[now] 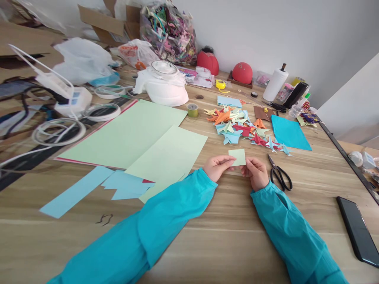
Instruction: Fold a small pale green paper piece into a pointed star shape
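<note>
Both hands (237, 169) pinching small green paper square (237, 157), fingers closed

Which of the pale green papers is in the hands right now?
The small pale green square, pinched between left hand and right hand; the two large green sheets lie flat farther left.

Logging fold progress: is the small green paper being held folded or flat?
Flat, apparently: the small green paper, pinched between left hand and right hand, shows one even uncreased face.
</note>
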`<action>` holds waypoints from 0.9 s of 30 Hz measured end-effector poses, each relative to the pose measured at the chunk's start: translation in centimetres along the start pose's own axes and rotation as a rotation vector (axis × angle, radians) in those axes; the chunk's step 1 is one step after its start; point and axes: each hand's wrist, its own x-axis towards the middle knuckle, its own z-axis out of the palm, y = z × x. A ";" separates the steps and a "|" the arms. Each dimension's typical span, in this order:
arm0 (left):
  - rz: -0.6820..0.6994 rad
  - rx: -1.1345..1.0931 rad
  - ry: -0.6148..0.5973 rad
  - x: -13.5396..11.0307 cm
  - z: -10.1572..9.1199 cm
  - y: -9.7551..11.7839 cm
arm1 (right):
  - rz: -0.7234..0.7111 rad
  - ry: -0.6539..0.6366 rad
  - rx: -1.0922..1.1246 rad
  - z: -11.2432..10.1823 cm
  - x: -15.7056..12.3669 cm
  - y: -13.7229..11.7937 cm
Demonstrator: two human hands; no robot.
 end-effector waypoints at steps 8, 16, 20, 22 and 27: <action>-0.001 0.032 0.003 -0.3 0.2 0.2 | 0.008 0.035 0.080 0.0 -0.1 -0.2; 0.010 0.107 -0.039 -0.4 0.2 0.0 | -0.076 -0.028 -0.016 0.1 -0.2 0.1; 0.037 0.147 -0.037 -0.4 0.2 -0.2 | -0.115 0.032 -0.038 0.1 -0.1 0.3; 0.046 0.156 -0.031 -0.4 0.2 -0.2 | -0.130 0.044 -0.057 0.0 -0.1 0.3; 0.054 0.192 0.001 -0.4 0.2 0.0 | -0.174 0.010 -0.139 -0.1 -0.3 0.3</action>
